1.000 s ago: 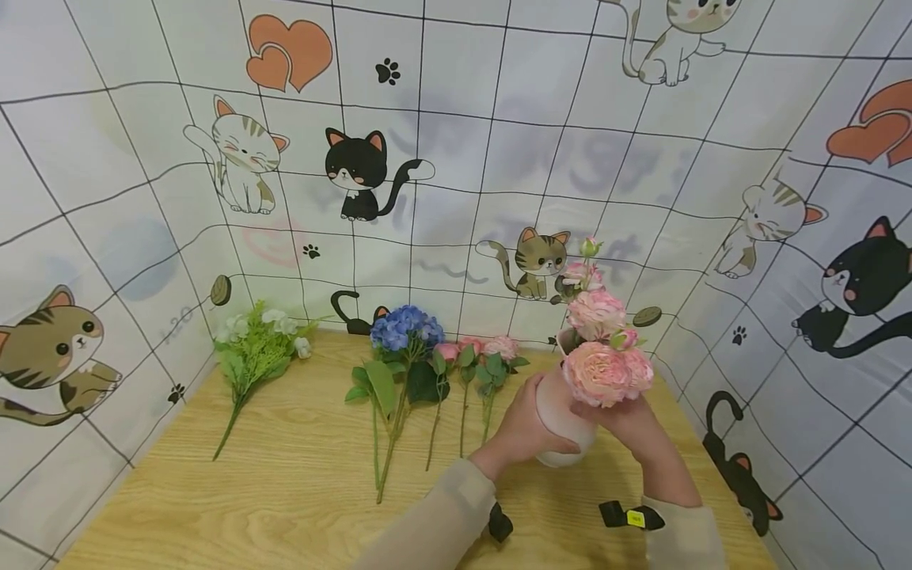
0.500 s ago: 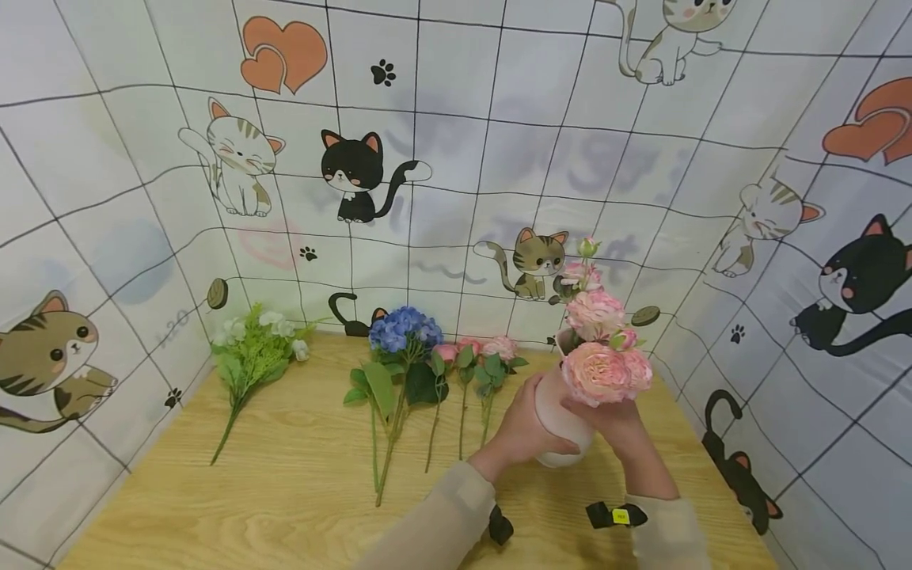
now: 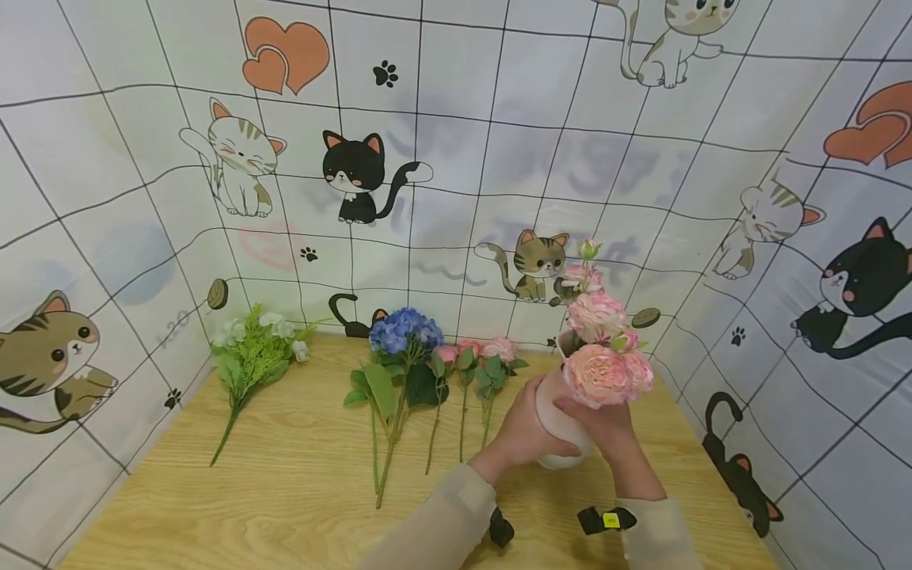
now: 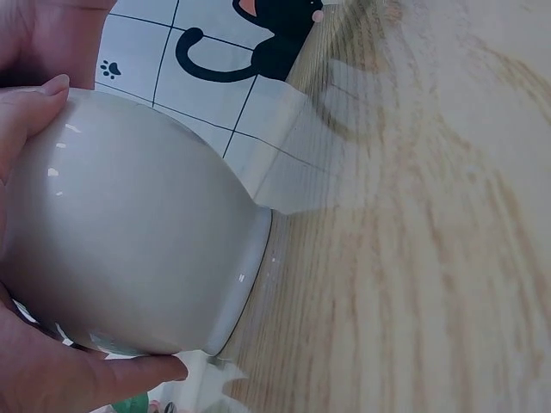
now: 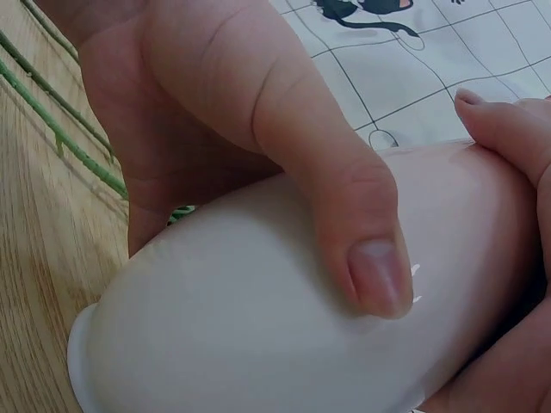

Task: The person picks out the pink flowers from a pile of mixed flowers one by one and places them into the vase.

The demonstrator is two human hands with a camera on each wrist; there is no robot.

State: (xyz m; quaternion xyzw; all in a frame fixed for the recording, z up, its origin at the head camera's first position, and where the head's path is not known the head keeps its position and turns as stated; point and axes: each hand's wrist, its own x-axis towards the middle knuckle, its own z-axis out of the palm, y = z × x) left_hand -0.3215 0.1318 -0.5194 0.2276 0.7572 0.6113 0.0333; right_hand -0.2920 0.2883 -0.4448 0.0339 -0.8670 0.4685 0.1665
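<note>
A pale, glossy vase (image 3: 554,408) with a rounded body is held between both hands, and large pink roses (image 3: 602,372) rise from its mouth. My left hand (image 3: 523,431) grips the lower body from the left; in the right wrist view its thumb (image 5: 379,275) lies across the vase's side. Higher up, just under the blooms, my right hand (image 3: 606,427) holds the vase near its neck, partly hidden by the petals. The vase's base shows low over the wooden table in the left wrist view, the body (image 4: 129,224) tilted there.
Left of the vase lie several pink rose stems (image 3: 463,404), then a blue hydrangea (image 3: 406,332) with leafy stems. A bunch of white flowers with greenery (image 3: 252,352) is at the table's (image 3: 285,507) far left. Cat-patterned cloth walls (image 3: 442,158) enclose the back and sides.
My right hand and forearm have shifted left, the thumb sliding further round the vase's upper body. My left hand, the vase and the roses have hardly moved.
</note>
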